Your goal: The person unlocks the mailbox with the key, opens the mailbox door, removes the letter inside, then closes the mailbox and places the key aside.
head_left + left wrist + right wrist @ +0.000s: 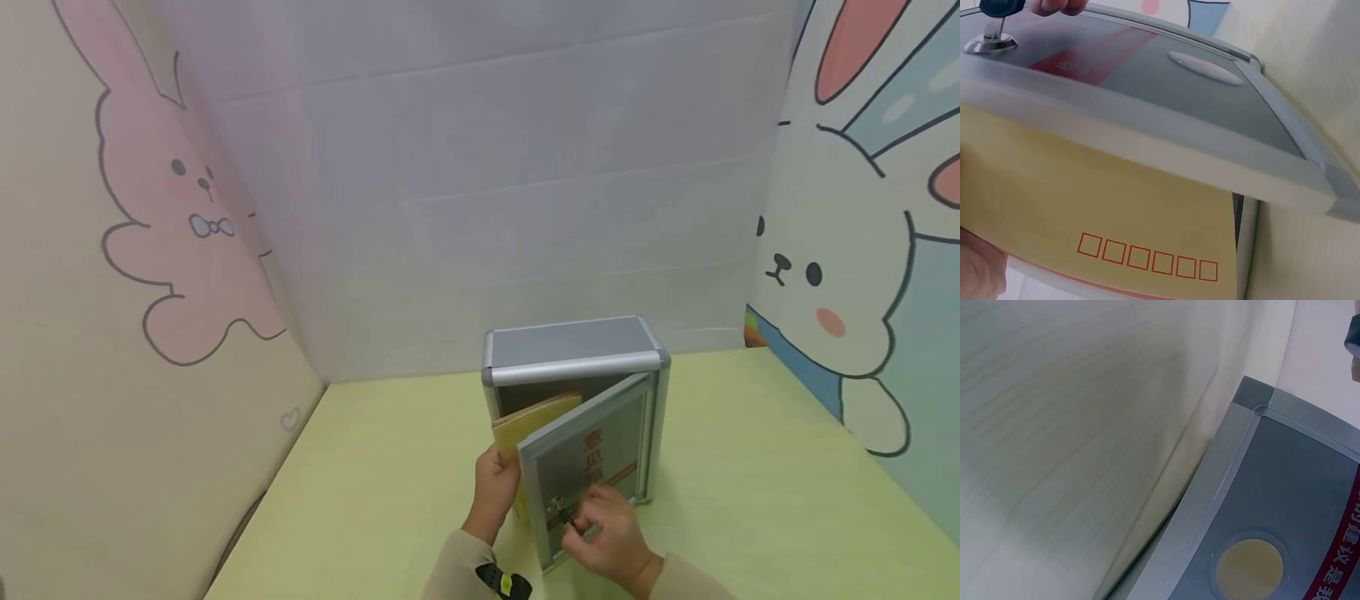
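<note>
A silver-framed grey metal box (573, 342) stands on the table with its front door (611, 442) swung partly outward. In the head view my left hand (495, 487) grips yellow paper envelopes (528, 427) at the gap on the door's free side. Red postcode squares show on the envelope (1147, 206) in the left wrist view, partly covered by the door frame. My right hand (609, 537) pinches a black-headed key (567, 518) at the door's front. That key's shaft sits in the round lock (990, 45). The box's inside is mostly hidden.
A pale yellow cloth covers the table (390, 467). Behind the box hangs a white curtain (525, 183), and rabbit-printed walls (832, 250) stand at both sides. A dark watch (504, 581) is on my left wrist.
</note>
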Motion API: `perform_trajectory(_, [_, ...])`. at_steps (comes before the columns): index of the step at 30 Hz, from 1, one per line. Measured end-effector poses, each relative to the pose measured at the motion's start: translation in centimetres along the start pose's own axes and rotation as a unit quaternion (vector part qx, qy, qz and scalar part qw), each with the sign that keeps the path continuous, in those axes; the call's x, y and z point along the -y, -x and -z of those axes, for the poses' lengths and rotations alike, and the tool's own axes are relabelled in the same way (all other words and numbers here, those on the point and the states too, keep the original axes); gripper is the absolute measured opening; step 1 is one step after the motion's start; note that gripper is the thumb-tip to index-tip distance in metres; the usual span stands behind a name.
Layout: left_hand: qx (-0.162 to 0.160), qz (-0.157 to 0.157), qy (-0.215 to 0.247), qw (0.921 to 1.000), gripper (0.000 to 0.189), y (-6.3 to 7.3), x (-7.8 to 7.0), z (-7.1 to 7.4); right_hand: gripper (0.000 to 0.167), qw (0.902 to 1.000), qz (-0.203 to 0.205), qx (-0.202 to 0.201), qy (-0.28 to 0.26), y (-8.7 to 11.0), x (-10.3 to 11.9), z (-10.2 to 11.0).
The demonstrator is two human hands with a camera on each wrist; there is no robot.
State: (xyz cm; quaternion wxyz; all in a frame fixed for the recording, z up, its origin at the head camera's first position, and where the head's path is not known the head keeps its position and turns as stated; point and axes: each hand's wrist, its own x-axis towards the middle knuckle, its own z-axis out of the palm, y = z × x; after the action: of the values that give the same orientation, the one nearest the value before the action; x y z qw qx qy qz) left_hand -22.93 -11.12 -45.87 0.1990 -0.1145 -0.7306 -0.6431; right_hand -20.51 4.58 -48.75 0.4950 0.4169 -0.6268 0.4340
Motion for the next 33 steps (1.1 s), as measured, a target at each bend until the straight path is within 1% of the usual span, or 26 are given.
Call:
perform_trajectory(2, [0.0, 0.039, 0.002, 0.9992, 0.014, 0.1, -0.4, 0.3, 0.027, 1.0, -0.002, 0.004, 0.0, 0.0, -0.1, 0.1])
perform_trajectory(3, [-0.005, 0.062, 0.004, 0.9981, 0.014, 0.2, -0.5, 0.4, 0.027, 1.0, -0.002, 0.006, 0.0, 0.0, -0.1, 0.1])
perform_trajectory(5, [-0.017, 0.091, 0.012, 0.9956, 0.014, 0.3, -0.3, 0.6, 0.027, 1.0, 0.0, 0.007, 0.0, 0.0, -0.1, 0.1])
perform_trajectory(6, [-0.024, 0.108, 0.024, 0.9935, 0.016, 0.3, -0.3, 0.8, 0.027, 1.0, 0.002, 0.007, 0.0, 0.0, -0.1, 0.1])
perform_trajectory(8, [-0.032, 0.127, 0.047, 0.9903, 0.019, 0.6, -0.4, 1.1, 0.027, 1.0, 0.004, 0.006, 0.0, 0.0, -0.2, 0.1])
perform_trajectory(10, [-0.037, 0.137, 0.069, 0.9875, 0.022, 0.9, -0.5, 1.4, 0.026, 1.0, 0.005, 0.008, -0.002, 0.0, -0.2, 0.1])
perform_trajectory(12, [-0.035, 0.146, 0.083, 0.9852, 0.025, 1.1, -0.6, 1.9, 0.025, 0.9999, 0.003, 0.01, -0.001, 0.0, -0.2, 0.1])
perform_trajectory(13, [-0.031, 0.146, 0.086, 0.9851, 0.025, 1.2, -0.6, 2.1, 0.025, 0.9999, 0.001, 0.011, -0.001, 0.1, -0.2, 0.1])
perform_trajectory(17, [-0.017, 0.151, 0.081, 0.9851, 0.026, 1.5, -0.7, 3.2, 0.024, 0.9999, -0.008, 0.013, 0.0, 0.1, -0.2, 0.2])
perform_trajectory(20, [-0.013, 0.152, 0.079, 0.9852, 0.029, 1.7, -0.8, 4.1, 0.024, 0.9999, -0.01, 0.013, 0.0, 0.1, -0.2, 0.2])
perform_trajectory(24, [-0.009, 0.158, 0.085, 0.9837, 0.031, 1.9, -0.9, 5.2, 0.024, 0.9999, -0.009, 0.011, -0.001, 0.1, -0.3, 0.2])
perform_trajectory(26, [-0.007, 0.167, 0.089, 0.9819, 0.03, 2.0, -0.8, 5.7, 0.024, 0.9999, -0.008, 0.01, -0.001, 0.1, -0.3, 0.2])
perform_trajectory(29, [-0.011, 0.181, 0.085, 0.9797, 0.027, 2.1, -0.6, 6.7, 0.024, 0.9999, -0.009, 0.011, 0.0, 0.2, -0.4, 0.2])
perform_trajectory(33, [-0.021, 0.189, 0.064, 0.9797, 0.026, 2.3, -0.4, 8.0, 0.025, 0.9999, -0.005, 0.01, 0.001, 0.1, -0.4, 0.1])
